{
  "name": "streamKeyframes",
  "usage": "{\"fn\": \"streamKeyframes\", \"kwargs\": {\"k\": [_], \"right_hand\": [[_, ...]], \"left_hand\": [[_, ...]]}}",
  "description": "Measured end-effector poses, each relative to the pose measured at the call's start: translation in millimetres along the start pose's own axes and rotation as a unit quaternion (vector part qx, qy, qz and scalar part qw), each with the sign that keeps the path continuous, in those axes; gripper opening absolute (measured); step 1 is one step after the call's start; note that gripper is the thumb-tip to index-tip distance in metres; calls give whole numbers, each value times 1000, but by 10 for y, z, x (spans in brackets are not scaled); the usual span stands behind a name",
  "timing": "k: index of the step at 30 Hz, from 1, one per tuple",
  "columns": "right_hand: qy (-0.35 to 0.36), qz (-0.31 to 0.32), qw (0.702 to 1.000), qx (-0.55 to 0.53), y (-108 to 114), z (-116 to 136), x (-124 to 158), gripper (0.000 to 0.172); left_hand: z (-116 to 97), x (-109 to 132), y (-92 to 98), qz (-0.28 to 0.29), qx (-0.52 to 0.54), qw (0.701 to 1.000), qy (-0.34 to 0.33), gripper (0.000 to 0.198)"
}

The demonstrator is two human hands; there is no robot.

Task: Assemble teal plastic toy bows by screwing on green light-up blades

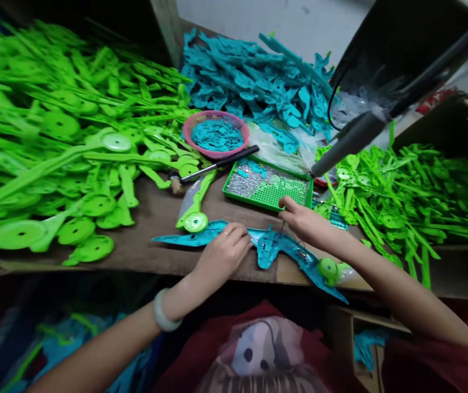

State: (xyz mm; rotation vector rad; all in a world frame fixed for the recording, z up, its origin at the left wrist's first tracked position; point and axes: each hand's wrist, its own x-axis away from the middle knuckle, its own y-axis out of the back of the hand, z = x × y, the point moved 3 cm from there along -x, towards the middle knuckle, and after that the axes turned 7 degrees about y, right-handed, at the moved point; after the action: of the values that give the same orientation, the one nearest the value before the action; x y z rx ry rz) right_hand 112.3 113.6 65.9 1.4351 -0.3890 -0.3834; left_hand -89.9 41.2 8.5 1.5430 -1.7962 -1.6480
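Observation:
A long blue plastic part (pixel 269 248), curved like a toy bow, lies across the table's front edge. My left hand (pixel 226 245), with a ring and a pale bangle, is closed over its middle-left stretch. A green plastic piece with a round disc (pixel 196 221) touches the left end, and a green disc (pixel 329 269) sits at the right end. Above the part, my right hand (pixel 299 215) is by the near edge of a green tray (pixel 254 203) of small metal pieces. Its fingers are curled together; anything in them is too small to make out.
A pink basket (pixel 189 134) of small blue pieces stands behind the hammer (pixel 217 164). Green parts (pixel 54 125) heap up on the left, more green parts (pixel 385 202) on the right, blue parts (pixel 250 76) at the back. A grey powered screwdriver (pixel 348 139) hangs tip-down over the tray's right corner.

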Motion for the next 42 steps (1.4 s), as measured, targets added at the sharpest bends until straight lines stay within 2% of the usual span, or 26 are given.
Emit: {"fn": "streamKeyframes", "kwargs": {"k": [4, 6, 8, 10, 13, 15, 17, 18, 20, 22, 24, 28, 32, 37, 42], "right_hand": [[70, -9, 993, 98, -49, 157, -16, 23], [57, -8, 995, 78, -62, 177, -51, 22], [35, -17, 999, -13, -61, 154, -90, 19], [39, -55, 988, -136, -34, 128, -123, 16], [94, -132, 958, -236, 53, 135, -104, 16], [88, -185, 949, -241, 111, 151, -2, 22], [9, -233, 948, -216, 142, 152, 181, 27], [-39, -235, 952, -194, 137, 158, 291, 28], [-102, -178, 966, -156, 73, 197, 503, 32], [-107, -96, 980, -134, -36, 259, 671, 35], [-100, -71, 987, -107, -137, 304, 782, 32], [-108, -165, 978, -64, -229, 327, 872, 24], [-140, -228, 955, -128, -186, 361, 989, 25], [-129, -247, 953, -117, -142, 459, 1158, 23], [-114, -228, 955, -149, -204, 469, 1123, 30]], "left_hand": [[-105, 99, -40, 11, 8, 1000, 6, 20], [-127, 101, -14, 16, 20, 999, 24, 20], [-111, 35, 33, 12, 30, 998, 55, 20], [-68, -99, 59, 12, 80, 992, 96, 29], [-15, -363, 2, 73, 236, 961, 122, 57], [18, -519, -53, 115, 308, 937, 119, 54], [73, -622, -91, 132, 320, 931, 116, 37], [108, -651, -109, 137, 309, 935, 111, 32], [161, -667, -143, 143, 261, 952, 77, 31], [168, -641, -168, 136, 197, 970, 28, 33], [117, -590, -190, 133, 144, 981, -5, 32], [-57, -504, -262, 151, 63, 986, 7, 23], [-253, -452, -328, 158, -16, 987, 32, 19], [-450, -420, -336, 148, -57, 984, 80, 17], [-407, -445, -374, 148, -43, 981, 115, 15]]}}
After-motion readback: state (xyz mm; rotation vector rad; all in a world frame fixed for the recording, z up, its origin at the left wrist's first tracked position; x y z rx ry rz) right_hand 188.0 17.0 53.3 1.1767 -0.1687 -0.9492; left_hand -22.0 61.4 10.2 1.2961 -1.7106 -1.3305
